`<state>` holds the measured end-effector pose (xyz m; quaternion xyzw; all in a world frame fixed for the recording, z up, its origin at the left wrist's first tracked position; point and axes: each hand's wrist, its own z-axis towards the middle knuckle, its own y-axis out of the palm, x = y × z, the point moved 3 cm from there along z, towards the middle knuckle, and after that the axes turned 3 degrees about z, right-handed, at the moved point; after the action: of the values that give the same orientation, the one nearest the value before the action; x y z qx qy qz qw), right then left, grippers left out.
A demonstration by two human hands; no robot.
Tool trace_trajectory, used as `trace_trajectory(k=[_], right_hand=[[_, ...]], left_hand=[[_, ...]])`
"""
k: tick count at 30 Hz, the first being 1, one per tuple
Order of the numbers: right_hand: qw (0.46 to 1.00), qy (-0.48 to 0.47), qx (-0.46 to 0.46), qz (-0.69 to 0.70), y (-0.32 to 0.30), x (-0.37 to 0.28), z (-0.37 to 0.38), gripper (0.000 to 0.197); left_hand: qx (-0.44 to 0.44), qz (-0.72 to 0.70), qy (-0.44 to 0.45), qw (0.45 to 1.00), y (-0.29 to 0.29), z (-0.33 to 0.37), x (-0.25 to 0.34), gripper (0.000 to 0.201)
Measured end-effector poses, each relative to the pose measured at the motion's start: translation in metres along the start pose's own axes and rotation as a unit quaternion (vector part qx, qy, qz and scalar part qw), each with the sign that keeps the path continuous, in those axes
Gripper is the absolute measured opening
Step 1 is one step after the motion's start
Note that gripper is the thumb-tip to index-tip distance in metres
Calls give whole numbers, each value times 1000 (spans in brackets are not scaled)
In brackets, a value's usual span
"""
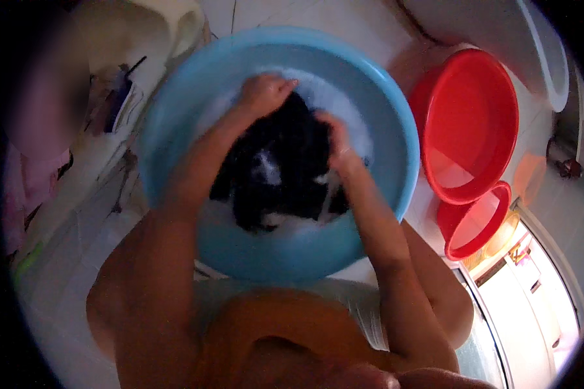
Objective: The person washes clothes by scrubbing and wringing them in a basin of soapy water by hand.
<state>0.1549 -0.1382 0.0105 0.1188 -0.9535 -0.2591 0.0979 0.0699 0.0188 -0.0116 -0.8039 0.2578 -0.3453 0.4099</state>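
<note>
A large round blue basin (396, 97) sits between my knees, holding whitish, sudsy water (353, 107). In it lies a bunched, wet black cloth (282, 155), with a patch of foam on its middle. My left hand (266, 94) is closed at the cloth's far edge, fingers curled around the fabric. On the cloth's right side, my right hand (334, 139) grips the edge, its fingers bent over the material. What kind of garment the cloth is cannot be made out.
Right of the basin stand a big red basin (428, 129) and a smaller red basin (442, 223). A pale curved tub (532, 39) is at the far right. Pink cloth (45, 175) hangs at the left, near dark items on a pale surface. Tiled floor (344, 14) surrounds the blue basin.
</note>
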Motion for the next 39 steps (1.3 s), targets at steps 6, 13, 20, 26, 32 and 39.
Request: trace_trajectory(k=[6, 13, 20, 26, 32, 39], right_hand=[[686, -343, 93, -635, -28, -10, 32, 73], [734, -226, 118, -630, -12, -4, 58, 50], [809, -350, -1, -472, -30, 29, 65, 31], [993, -55, 64, -80, -8, 24, 6, 40], [963, -130, 184, -149, -43, 7, 20, 32], [850, -228, 101, -464, -26, 29, 48, 48]], left_hand=[[103, 112, 146, 977, 30, -58, -19, 34], [-88, -23, -221, 971, 24, -35, 15, 35], [111, -157, -38, 981, 3, -78, 136, 22], [85, -39, -30, 995, -17, -28, 6, 27], [21, 195, 97, 976, 15, -56, 18, 36], [-84, 62, -53, 993, 32, -30, 12, 45]])
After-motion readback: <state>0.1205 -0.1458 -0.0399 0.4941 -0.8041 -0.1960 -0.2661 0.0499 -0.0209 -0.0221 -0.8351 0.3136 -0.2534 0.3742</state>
